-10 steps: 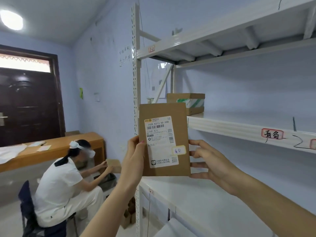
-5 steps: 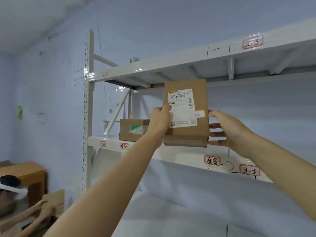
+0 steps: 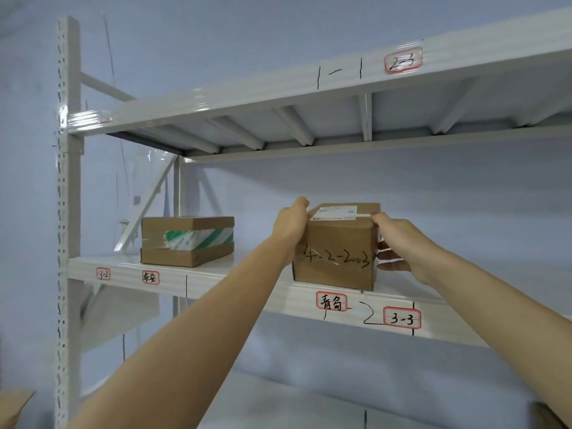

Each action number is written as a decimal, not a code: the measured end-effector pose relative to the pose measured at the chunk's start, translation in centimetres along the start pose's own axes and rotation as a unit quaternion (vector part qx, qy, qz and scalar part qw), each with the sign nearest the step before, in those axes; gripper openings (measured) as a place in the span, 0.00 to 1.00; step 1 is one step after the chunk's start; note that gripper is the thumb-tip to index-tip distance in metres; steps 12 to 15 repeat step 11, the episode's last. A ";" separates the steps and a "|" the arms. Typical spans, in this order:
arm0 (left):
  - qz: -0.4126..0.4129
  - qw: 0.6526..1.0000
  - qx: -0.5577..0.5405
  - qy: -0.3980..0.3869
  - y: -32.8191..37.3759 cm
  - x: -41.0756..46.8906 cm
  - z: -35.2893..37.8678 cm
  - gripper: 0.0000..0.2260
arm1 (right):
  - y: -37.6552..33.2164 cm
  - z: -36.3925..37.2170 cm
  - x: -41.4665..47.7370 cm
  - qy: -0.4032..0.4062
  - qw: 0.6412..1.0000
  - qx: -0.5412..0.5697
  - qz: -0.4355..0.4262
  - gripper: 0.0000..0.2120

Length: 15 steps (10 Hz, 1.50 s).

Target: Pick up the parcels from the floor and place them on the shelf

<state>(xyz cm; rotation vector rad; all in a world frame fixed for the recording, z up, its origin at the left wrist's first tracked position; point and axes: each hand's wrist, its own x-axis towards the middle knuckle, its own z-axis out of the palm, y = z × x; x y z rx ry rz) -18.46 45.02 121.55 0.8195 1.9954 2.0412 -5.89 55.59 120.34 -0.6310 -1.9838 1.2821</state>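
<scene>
A brown cardboard parcel point(image 3: 335, 252) with a white label on top and black handwriting on its front rests on the white middle shelf point(image 3: 235, 283), above a red-framed label. My left hand point(image 3: 289, 226) grips its upper left corner. My right hand point(image 3: 399, 246) holds its right side, thumb on the top edge. Both arms reach up from below.
Another brown parcel point(image 3: 187, 239) with green-and-white tape lies on the same shelf to the left. The upper shelf point(image 3: 309, 85) hangs overhead. The rack's perforated upright point(image 3: 66, 181) stands at left. A lower shelf point(image 3: 278, 404) lies beneath. A cardboard corner point(image 3: 14, 404) shows at bottom left.
The parcel went from held upright in front of the shelf to lying flat on the middle shelf, label now facing up. Both hands stayed on it and moved forward.
</scene>
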 end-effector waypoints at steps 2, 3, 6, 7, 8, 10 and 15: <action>0.005 0.999 0.032 0.021 -1.1 1.7 0.3 0.22 | 0.8 0.1 0.9 0.003 0.999 -0.041 0.010 0.18; 0.037 0.996 0.078 0.039 -1.5 1.9 0.6 0.10 | 1.0 0.3 1.0 0.015 0.998 -0.064 0.003 0.19; 0.033 0.993 0.105 0.053 -1.4 1.9 0.7 0.14 | 0.7 0.3 0.6 0.011 0.997 -0.074 0.019 0.18; 0.046 0.991 0.115 0.055 -1.5 1.6 0.9 0.14 | 0.5 0.3 0.5 0.013 0.998 -0.063 0.028 0.17; 0.057 0.989 0.127 0.047 -1.4 1.3 1.0 0.14 | 0.2 0.0 0.3 0.016 0.997 -0.041 0.055 0.18; 0.046 0.995 0.072 0.043 -1.4 -1.5 -0.7 0.20 | 0.3 -0.3 -0.6 0.123 0.991 -0.004 -0.052 0.14; 0.135 0.987 0.024 0.082 -1.6 -6.6 -4.6 0.19 | -0.3 -0.8 -3.7 0.159 0.964 0.092 -0.191 0.07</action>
